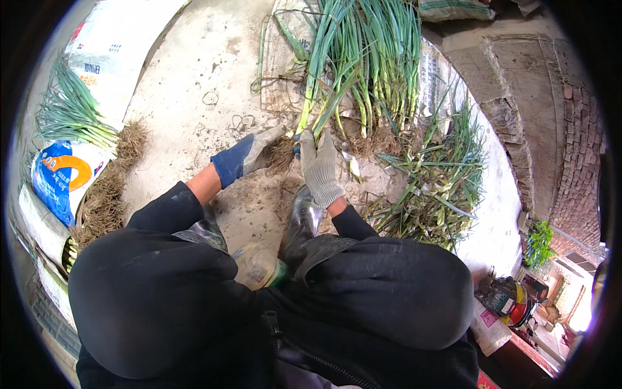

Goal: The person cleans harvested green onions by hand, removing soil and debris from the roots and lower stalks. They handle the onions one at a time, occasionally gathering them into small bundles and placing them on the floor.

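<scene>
My left hand, in a blue and grey work glove, is at the roots and base of a long green onion. Beside it my right hand, in a grey glove, has its fingers around the lower stalks, with a leaf stalk rising between them. Both hands' grips are partly hidden. Dark blue fingertips show between the gloves. A pile of green onions with roots lies beyond the hands on a flattened woven sack. Brown roots hang between my hands.
Stripped leaves are heaped at right. At left lie bundled green onions, a root mass and printed sacks. My boots stand on the dirt-strewn floor, with a plastic container between my legs. A brick wall is far right.
</scene>
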A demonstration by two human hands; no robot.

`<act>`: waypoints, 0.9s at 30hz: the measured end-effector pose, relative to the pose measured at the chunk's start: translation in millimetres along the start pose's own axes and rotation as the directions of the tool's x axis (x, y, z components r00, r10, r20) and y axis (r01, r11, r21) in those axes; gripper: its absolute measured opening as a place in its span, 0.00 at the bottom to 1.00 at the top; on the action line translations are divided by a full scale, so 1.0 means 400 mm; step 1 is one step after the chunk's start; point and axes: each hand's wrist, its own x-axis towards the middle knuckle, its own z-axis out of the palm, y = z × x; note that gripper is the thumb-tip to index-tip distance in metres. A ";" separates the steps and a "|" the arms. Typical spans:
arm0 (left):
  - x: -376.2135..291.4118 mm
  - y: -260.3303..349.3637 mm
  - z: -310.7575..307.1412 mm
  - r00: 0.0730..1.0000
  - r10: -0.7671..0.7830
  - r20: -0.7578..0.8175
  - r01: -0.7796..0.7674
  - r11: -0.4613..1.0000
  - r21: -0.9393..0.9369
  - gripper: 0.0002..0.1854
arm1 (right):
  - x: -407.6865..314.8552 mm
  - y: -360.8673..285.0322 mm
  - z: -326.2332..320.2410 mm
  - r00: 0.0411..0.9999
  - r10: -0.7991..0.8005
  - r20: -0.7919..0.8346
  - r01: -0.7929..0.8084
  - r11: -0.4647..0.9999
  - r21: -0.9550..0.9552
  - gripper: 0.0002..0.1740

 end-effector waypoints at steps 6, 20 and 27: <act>0.035 -0.026 -0.024 0.973 -0.219 0.070 0.226 0.965 -0.131 0.14 | -0.038 -0.043 -0.033 0.979 0.165 0.120 -0.186 0.964 0.188 0.26; 0.002 -0.013 0.000 0.989 -0.044 -0.140 0.074 0.972 0.222 0.09 | -0.089 -0.054 -0.025 0.974 0.111 0.198 -0.193 0.866 0.461 0.21; -0.012 0.007 -0.049 0.998 0.017 -0.060 -0.025 0.989 -0.145 0.30 | -0.060 -0.033 -0.051 0.972 0.215 0.094 -0.234 0.875 0.425 0.16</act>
